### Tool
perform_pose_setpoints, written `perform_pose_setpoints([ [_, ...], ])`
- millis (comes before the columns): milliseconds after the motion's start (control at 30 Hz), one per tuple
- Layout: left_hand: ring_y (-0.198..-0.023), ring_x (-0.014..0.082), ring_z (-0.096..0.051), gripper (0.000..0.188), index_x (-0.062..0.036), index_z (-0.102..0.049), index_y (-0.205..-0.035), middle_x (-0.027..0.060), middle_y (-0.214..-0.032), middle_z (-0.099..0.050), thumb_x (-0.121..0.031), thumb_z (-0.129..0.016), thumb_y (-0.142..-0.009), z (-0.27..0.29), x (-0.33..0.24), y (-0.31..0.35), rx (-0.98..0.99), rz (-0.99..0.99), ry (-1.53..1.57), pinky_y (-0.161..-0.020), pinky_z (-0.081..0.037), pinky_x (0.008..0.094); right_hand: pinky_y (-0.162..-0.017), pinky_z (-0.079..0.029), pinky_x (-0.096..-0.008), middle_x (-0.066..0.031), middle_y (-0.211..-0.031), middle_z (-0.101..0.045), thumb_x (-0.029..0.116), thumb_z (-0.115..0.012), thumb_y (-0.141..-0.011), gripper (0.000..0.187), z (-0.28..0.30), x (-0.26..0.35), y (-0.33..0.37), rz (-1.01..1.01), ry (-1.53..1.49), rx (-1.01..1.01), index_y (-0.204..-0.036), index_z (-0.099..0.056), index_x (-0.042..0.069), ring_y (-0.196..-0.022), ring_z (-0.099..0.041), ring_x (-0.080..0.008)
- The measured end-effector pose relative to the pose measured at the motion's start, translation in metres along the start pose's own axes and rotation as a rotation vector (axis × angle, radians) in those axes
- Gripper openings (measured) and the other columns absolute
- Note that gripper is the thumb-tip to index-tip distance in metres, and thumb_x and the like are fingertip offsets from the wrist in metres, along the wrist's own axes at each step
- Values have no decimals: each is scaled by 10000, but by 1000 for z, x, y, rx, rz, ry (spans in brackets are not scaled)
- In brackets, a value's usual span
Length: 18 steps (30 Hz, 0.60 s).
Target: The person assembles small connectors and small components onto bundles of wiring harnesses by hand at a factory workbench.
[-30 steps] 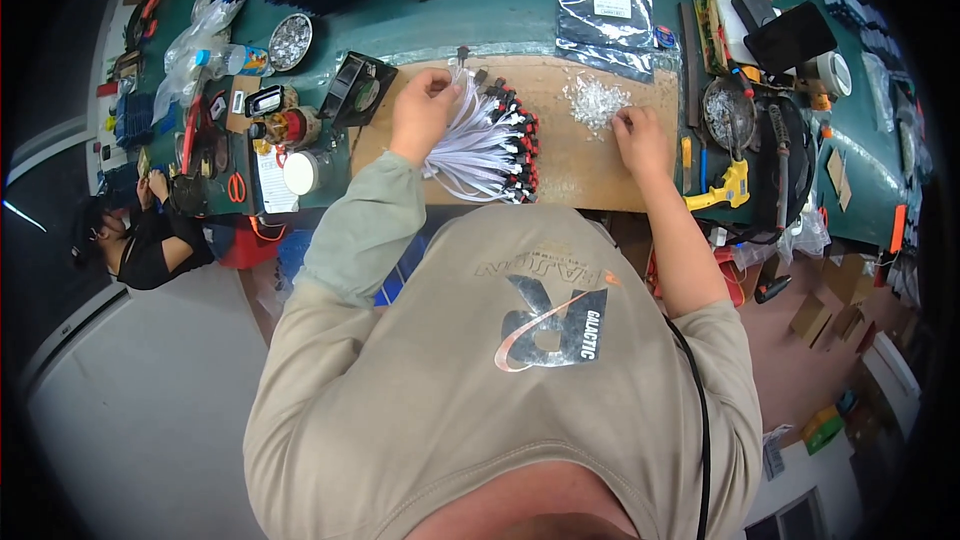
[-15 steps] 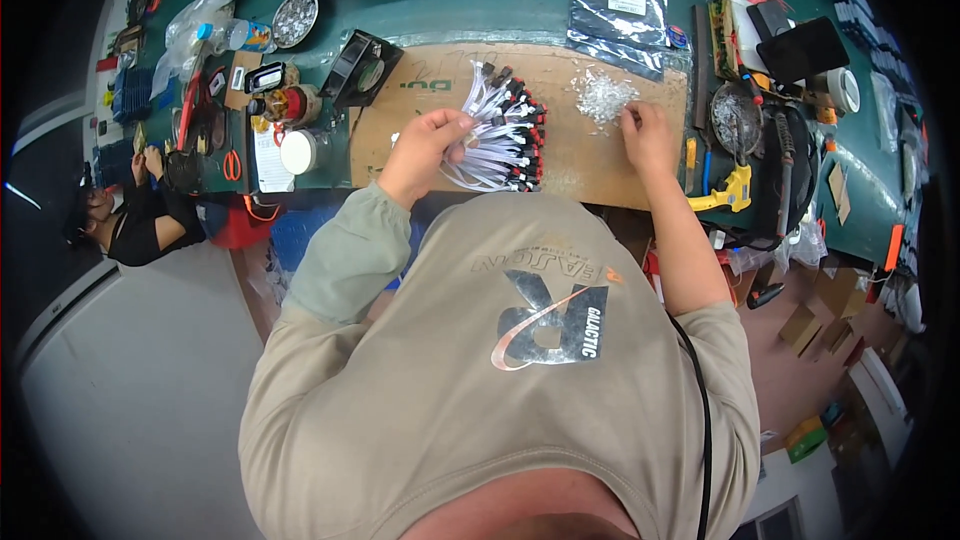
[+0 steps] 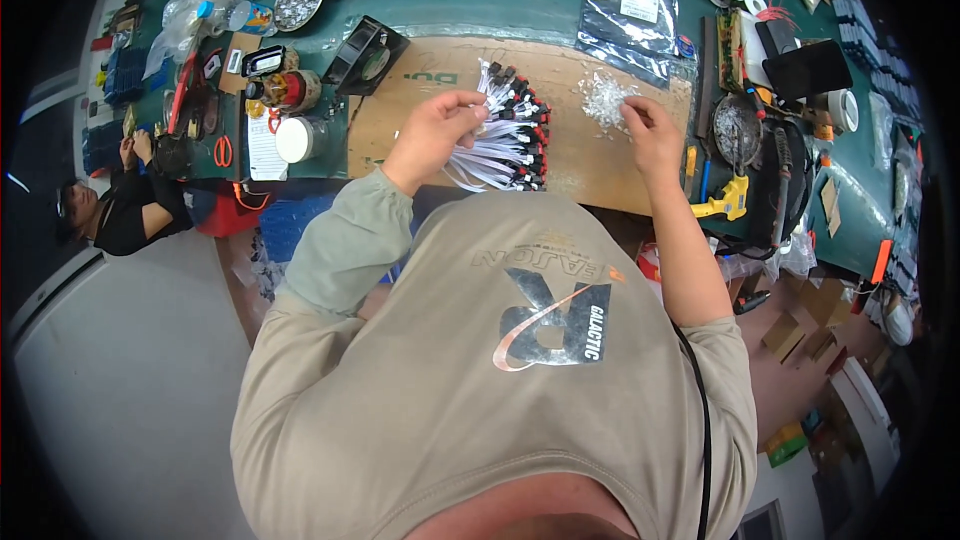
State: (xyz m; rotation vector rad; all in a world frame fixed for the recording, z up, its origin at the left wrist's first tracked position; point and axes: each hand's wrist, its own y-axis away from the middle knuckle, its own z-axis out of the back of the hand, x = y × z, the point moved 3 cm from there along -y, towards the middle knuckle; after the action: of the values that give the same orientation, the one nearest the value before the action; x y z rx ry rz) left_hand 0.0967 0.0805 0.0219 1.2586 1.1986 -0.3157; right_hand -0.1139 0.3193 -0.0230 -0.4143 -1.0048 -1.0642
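Observation:
On the cardboard sheet (image 3: 400, 125) in front of me lies a bundle of white cables (image 3: 490, 155), their black and red connectors (image 3: 536, 140) lined up on the right. My left hand (image 3: 440, 135) is closed in a pinch at the left side of the bundle, with a white cable at its fingertips. To the right is a loose pile of small clear plastic pieces (image 3: 603, 98). At that pile's right edge, my right hand (image 3: 655, 140) has thumb and forefinger together; whatever they hold is too small to make out.
Left of the cardboard are a black fan (image 3: 370, 58), a white-lidded jar (image 3: 296, 140) and orange scissors (image 3: 223, 151). A dark plastic bag (image 3: 630, 15) lies beyond the pile. A yellow glue gun (image 3: 728, 200) and metal bowl (image 3: 737, 128) sit right. Far left, another person (image 3: 135, 210) works.
My left hand has moved slightly away from me and to the right along the cables, still pinched. My right hand stays beside the clear pieces, with its fingers slightly shifted.

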Motion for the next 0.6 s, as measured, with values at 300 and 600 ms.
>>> perform_pose_setpoints([
  [300,-666,69,-522,176,0,-661,-997,-13,-798,-609,-145,-632,-900,-14,-7,3,-2,-74,-131,-616,-434,220,-725,-506,-264,-52,-898,-664,119,-651,-881,211,-63,100,26,-324,-673,579,-1052,-653,-5,-779,-617,-115],
  [600,-717,57,-505,159,-6,-654,-993,-24,-780,-584,-136,-627,-906,-15,-5,9,19,-66,-137,-646,-414,210,-710,-503,-247,-34,-896,-666,100,-647,-882,236,-79,95,25,-469,-700,639,-1099,-638,9,-773,-617,-109],
])
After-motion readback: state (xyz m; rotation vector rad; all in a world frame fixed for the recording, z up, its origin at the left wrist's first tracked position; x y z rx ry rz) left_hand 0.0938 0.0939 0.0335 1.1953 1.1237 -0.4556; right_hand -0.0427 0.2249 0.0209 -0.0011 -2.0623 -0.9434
